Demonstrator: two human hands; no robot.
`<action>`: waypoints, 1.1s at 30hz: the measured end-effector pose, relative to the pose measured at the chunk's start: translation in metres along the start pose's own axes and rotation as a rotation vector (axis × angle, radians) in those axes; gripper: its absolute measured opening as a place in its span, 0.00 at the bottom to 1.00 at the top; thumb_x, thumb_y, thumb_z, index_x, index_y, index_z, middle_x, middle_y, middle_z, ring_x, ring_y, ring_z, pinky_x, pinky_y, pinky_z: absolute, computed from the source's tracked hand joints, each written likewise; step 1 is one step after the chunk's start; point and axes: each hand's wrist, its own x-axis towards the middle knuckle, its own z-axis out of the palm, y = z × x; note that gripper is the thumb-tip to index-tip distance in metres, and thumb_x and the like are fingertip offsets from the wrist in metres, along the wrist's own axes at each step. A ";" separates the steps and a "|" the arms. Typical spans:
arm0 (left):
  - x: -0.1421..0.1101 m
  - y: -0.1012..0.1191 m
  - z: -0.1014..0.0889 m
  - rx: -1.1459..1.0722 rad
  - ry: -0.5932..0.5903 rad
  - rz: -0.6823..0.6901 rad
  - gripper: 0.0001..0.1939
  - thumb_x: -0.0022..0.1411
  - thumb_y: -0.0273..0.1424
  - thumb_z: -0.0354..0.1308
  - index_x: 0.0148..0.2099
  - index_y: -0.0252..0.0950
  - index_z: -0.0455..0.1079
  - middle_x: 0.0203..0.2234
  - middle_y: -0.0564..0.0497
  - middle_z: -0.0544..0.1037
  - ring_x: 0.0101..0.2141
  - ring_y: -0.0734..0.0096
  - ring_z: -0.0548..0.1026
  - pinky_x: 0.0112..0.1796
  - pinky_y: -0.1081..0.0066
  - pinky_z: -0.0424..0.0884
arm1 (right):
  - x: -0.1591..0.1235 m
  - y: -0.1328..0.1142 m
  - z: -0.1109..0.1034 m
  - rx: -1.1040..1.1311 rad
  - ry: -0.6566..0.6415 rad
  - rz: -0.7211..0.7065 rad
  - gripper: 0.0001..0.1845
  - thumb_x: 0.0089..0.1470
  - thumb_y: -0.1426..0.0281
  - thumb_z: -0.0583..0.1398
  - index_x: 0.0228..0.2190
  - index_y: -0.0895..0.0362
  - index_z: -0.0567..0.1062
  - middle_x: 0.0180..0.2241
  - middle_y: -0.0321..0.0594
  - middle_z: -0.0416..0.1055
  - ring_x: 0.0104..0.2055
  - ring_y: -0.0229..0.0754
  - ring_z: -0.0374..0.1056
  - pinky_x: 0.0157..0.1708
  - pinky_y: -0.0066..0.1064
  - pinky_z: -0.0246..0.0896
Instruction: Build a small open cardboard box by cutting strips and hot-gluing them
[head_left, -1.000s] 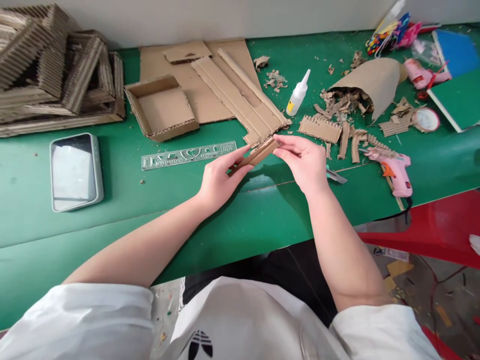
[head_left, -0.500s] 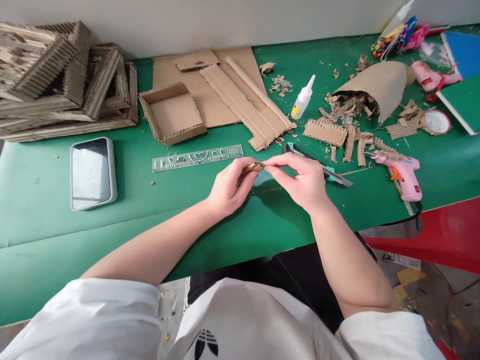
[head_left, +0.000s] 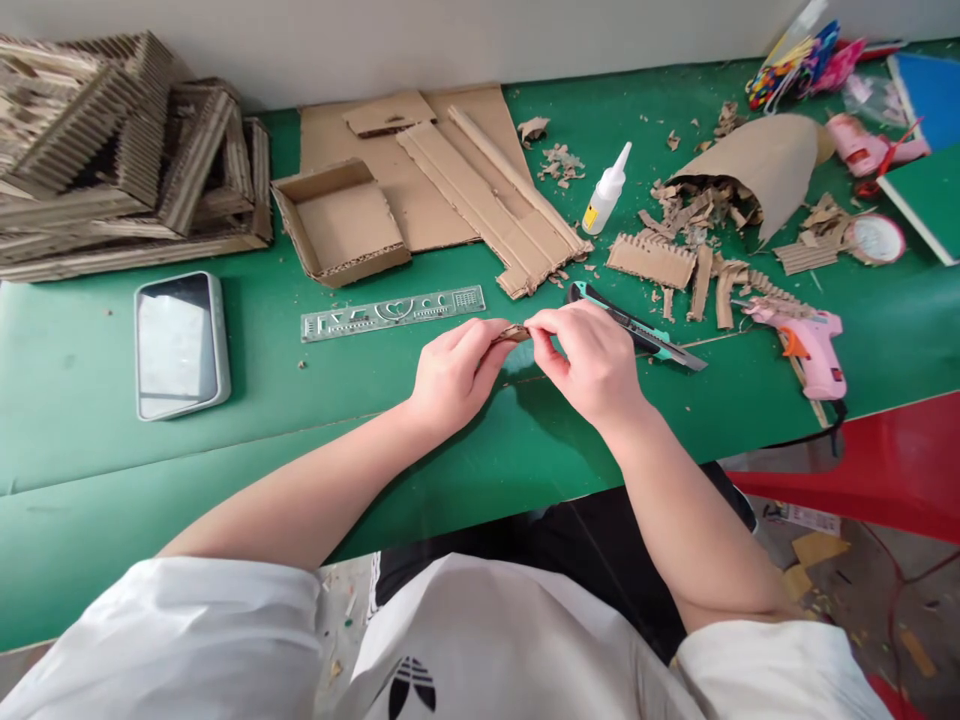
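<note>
Between my hands is a small piece of brown cardboard (head_left: 511, 333), partly hidden by fingers. My left hand (head_left: 456, 374) is closed on it, with thumb and fingers along its sides. At the piece's right end my right hand (head_left: 589, 358) is closed too, its thumb and forefinger pinching the edge. A clear stencil ruler (head_left: 394, 312) lies just beyond my left hand. Behind my right hand rests a teal and black utility knife (head_left: 637, 328) with its blade out, pointing right.
Beyond lie a cardboard tray (head_left: 345, 225), cardboard strips (head_left: 480, 190) and a white glue bottle (head_left: 606, 192). A phone (head_left: 182, 345) and stacked corrugated frames (head_left: 135, 160) are at left. Right are cardboard scraps (head_left: 652, 262) and a pink glue gun (head_left: 814, 345).
My right hand has curled its fingers more and shifted slightly left against the cardboard piece. The left hand keeps its hold. The whole view has moved a little.
</note>
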 end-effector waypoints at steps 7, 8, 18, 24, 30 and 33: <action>-0.002 -0.006 -0.001 -0.042 0.108 -0.066 0.12 0.70 0.36 0.45 0.43 0.37 0.66 0.31 0.51 0.78 0.30 0.75 0.75 0.33 0.76 0.70 | 0.002 0.004 -0.003 0.053 0.104 0.093 0.09 0.57 0.78 0.55 0.37 0.55 0.72 0.29 0.39 0.76 0.31 0.38 0.70 0.34 0.31 0.67; -0.002 -0.006 0.000 -0.036 0.096 -0.041 0.11 0.70 0.36 0.45 0.43 0.37 0.66 0.31 0.51 0.78 0.30 0.75 0.75 0.32 0.76 0.70 | 0.002 0.004 -0.003 0.079 0.082 0.087 0.09 0.57 0.78 0.55 0.38 0.55 0.72 0.31 0.39 0.77 0.33 0.39 0.71 0.35 0.32 0.68; 0.001 -0.001 0.000 0.053 0.099 0.134 0.07 0.68 0.30 0.49 0.41 0.35 0.68 0.30 0.52 0.78 0.29 0.77 0.75 0.31 0.79 0.68 | 0.000 0.001 0.001 -0.045 0.055 -0.059 0.07 0.55 0.77 0.56 0.34 0.55 0.71 0.27 0.38 0.74 0.32 0.38 0.70 0.35 0.31 0.67; 0.000 0.013 0.003 -0.127 0.088 -0.024 0.07 0.68 0.30 0.49 0.41 0.36 0.68 0.33 0.53 0.78 0.30 0.79 0.75 0.32 0.80 0.69 | 0.000 -0.012 0.009 -0.172 0.148 0.051 0.05 0.55 0.77 0.55 0.31 0.55 0.68 0.23 0.36 0.71 0.27 0.36 0.67 0.31 0.28 0.65; 0.007 0.001 -0.003 -0.335 0.184 -0.356 0.09 0.67 0.37 0.50 0.38 0.37 0.65 0.22 0.57 0.70 0.19 0.82 0.66 0.22 0.80 0.64 | -0.002 0.014 -0.005 -0.133 0.332 0.423 0.07 0.57 0.74 0.51 0.30 0.55 0.68 0.26 0.38 0.72 0.26 0.35 0.70 0.26 0.27 0.66; 0.011 -0.003 -0.005 -0.520 0.129 -0.456 0.13 0.65 0.42 0.52 0.38 0.37 0.64 0.22 0.57 0.69 0.19 0.81 0.67 0.20 0.80 0.64 | -0.004 0.031 -0.013 0.016 0.274 0.559 0.07 0.58 0.71 0.52 0.31 0.55 0.71 0.29 0.38 0.73 0.26 0.35 0.71 0.26 0.27 0.68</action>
